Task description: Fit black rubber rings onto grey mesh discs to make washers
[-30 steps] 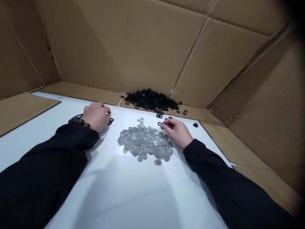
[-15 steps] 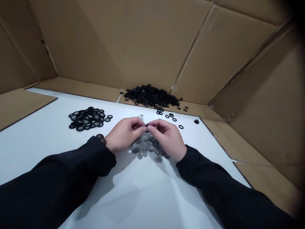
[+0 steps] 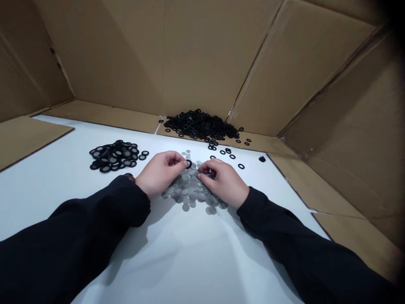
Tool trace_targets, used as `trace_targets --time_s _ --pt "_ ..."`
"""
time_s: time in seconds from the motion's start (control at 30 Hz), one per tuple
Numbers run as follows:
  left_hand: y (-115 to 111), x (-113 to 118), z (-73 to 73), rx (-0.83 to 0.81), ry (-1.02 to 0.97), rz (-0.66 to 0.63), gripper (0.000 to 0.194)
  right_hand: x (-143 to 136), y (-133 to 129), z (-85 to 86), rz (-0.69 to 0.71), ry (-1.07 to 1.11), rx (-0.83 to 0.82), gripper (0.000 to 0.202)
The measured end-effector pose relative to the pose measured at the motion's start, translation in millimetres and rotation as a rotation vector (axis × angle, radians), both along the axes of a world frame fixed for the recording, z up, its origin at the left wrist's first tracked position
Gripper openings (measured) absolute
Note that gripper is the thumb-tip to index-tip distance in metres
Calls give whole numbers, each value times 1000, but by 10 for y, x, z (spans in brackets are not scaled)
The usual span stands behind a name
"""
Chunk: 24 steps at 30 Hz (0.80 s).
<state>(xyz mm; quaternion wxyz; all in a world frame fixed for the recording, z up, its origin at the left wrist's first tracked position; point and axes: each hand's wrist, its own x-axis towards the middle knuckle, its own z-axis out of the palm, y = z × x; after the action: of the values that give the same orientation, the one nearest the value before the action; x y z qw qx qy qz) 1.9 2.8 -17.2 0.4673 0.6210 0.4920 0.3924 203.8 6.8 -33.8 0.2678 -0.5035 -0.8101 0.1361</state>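
My left hand (image 3: 164, 171) pinches a black rubber ring (image 3: 189, 164) between thumb and forefinger, its flat side turned towards me. Over the right side of the grey discs (image 3: 186, 196), my right hand (image 3: 223, 181) has its fingers curled, with a small gap between thumb and forefinger; nothing shows in it. The thin round discs lie loosely spread on the white table (image 3: 190, 261) below both hands, partly hidden by the right one. Left of my hands is a pile of black rings with grey centres (image 3: 115, 156).
A heap of black rings (image 3: 202, 125) lies at the back against the cardboard wall (image 3: 202, 55). Several loose rings (image 3: 241, 166) are scattered in front of it. A small black lump (image 3: 262, 158) lies at the right. Cardboard strips (image 3: 294, 179) border the table.
My hands have moved apart from the ring they both gripped. The left keeps it; the right has shifted slightly right and down, uncovering more discs.
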Motion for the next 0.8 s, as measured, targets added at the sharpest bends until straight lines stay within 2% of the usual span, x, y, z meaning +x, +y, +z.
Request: trace_targets --time_s 0.1,0.17,0.33,0.5,0.8 --pt "0 -4 3 -28 -34 2 22 -16 -9 32 -24 105 -122 9" --pt "2 -6 -1 -41 -48 -4 23 -11 -9 46 -21 136 -147 12" --pt "7 -3 -16 -19 -30 -25 24 -16 -31 76 11 222 -60 13" --pt "-22 23 13 2 -5 -32 22 -118 -93 107 -38 358 -76 17" --pt "-51 65 30 3 37 -78 20 -161 -126 114 -19 278 71 18"
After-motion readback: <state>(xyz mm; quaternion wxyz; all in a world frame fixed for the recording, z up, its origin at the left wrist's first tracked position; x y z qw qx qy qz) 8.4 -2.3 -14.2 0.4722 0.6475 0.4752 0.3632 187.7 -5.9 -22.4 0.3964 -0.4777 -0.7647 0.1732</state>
